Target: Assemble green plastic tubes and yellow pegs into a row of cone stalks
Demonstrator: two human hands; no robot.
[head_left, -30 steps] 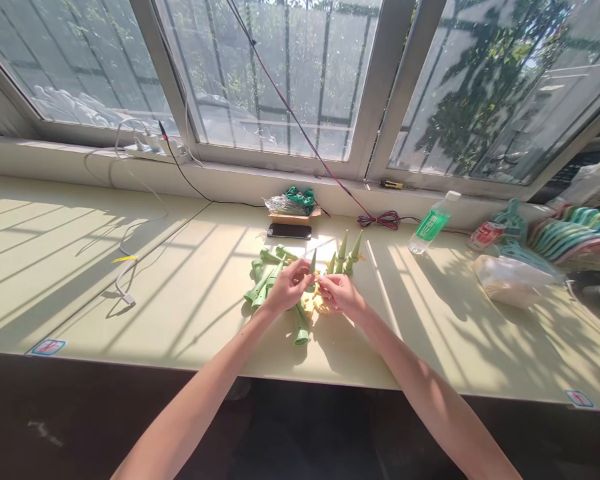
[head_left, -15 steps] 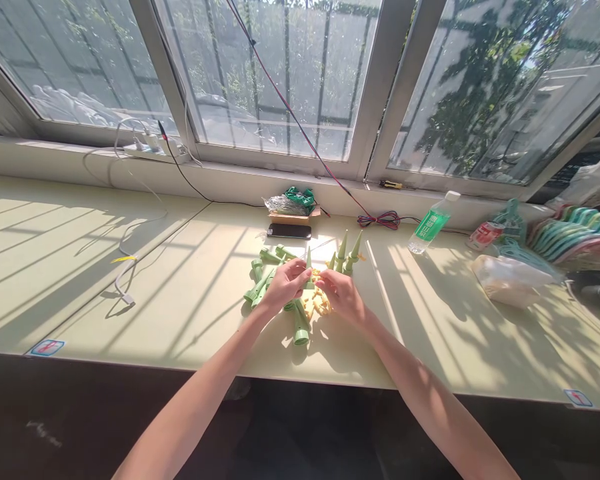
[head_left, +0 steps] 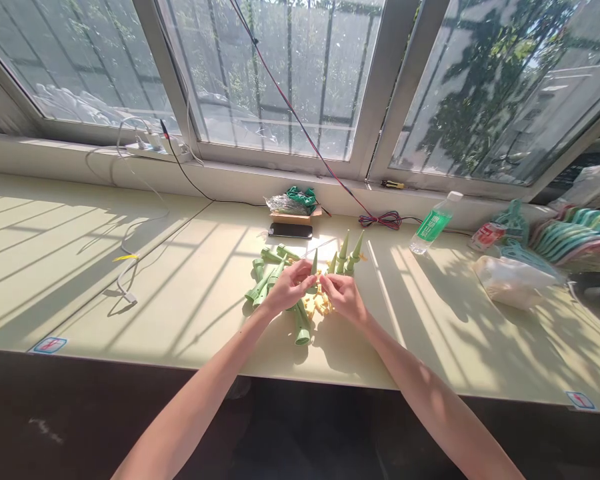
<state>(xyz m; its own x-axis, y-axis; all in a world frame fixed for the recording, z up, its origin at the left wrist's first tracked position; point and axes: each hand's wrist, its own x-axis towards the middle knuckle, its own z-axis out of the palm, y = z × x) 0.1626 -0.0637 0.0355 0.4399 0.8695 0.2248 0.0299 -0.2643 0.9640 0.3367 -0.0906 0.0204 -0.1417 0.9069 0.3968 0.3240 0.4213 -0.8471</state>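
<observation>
My left hand (head_left: 286,288) is closed round a green plastic spike (head_left: 315,261), whose pointed tip sticks up above the fingers. Close beside it, my right hand (head_left: 346,293) has its thumb and fingertips pinched together at the spike's side; whatever lies between them is too small to make out. Under and between the hands is a heap of small yellow plastic pieces (head_left: 322,305). Several hollow green spikes (head_left: 303,331) lie around my left hand. Beyond my right hand, green spikes (head_left: 343,256) stand with points upward, a bit of yellow at one.
A black phone (head_left: 290,231) lies before a small cardboard box (head_left: 289,218) at the back. Farther right are a bundled cable (head_left: 386,220), a water bottle (head_left: 433,225), a plastic bag (head_left: 510,281) and hangers (head_left: 573,237). A white cable (head_left: 126,273) lies leftward on the table.
The spike in my left hand has shifted slightly right and tilted a little. My right fingertips have come closer to it. The spikes on the table stay as they were.
</observation>
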